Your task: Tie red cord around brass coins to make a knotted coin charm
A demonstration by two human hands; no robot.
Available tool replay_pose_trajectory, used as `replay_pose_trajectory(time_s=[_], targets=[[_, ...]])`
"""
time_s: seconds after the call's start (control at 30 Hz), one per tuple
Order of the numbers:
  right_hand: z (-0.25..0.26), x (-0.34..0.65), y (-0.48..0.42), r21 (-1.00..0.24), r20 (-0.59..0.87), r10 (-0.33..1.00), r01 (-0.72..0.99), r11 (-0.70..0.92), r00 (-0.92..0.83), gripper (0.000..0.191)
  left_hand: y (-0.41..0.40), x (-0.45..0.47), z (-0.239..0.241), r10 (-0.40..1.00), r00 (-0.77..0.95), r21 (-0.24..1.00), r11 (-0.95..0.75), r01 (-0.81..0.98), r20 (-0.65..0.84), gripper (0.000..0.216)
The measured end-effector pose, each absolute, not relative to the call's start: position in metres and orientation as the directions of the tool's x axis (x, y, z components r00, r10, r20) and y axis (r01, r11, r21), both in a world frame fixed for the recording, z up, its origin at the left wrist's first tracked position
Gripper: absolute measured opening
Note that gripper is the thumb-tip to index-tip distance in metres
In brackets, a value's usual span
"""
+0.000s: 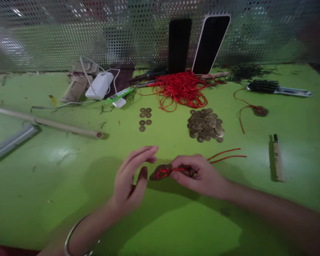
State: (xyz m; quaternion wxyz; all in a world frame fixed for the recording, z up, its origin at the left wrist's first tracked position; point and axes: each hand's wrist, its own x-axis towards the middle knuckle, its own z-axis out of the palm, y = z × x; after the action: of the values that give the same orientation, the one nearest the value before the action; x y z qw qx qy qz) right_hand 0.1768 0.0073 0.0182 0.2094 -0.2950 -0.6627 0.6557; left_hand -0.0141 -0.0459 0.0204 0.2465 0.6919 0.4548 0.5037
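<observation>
- Silver bracelet (66, 244) behind the left hand (128, 181), which is parted wide
- Right hand (200, 174) pinching a red-corded coin cluster (161, 172)
- Coin pile (205, 124) beyond the right hand

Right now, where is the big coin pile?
In the head view, the coin pile lies right of centre, between the red cord tangle and the right hand.

Slim, silvery, rounded bangle (67, 244) on bare left forearm (100, 220)

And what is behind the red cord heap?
Behind the red cord, a black phone and a white-edged phone stand before a perforated panel. Anything low behind the cord is covered.
</observation>
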Motion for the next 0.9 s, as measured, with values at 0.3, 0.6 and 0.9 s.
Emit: replay_pose_trajectory(time_s=[0.3,0.6,0.9], targets=[[0.0143,0.1769,0.0038,-0.976,-0.110,0.711,0.213,0.056,-0.694,0.014,-0.0505,-0.0066,0.0156,0.978,0.118,0.952,-0.193,0.235,0.169,0.024],[0.0166,0.1776,0.0094,-0.981,-0.144,0.687,0.196,-0.001,-0.713,0.018,-0.0485,-0.0101,0.0168,0.937,0.270,0.922,-0.292,0.256,0.221,0.035],[0.0150,0.1766,0.0052,-0.972,-0.118,0.707,0.227,0.063,-0.698,0.019,-0.0498,-0.0097,0.0127,0.948,0.255,0.910,-0.269,0.315,0.192,0.041]])
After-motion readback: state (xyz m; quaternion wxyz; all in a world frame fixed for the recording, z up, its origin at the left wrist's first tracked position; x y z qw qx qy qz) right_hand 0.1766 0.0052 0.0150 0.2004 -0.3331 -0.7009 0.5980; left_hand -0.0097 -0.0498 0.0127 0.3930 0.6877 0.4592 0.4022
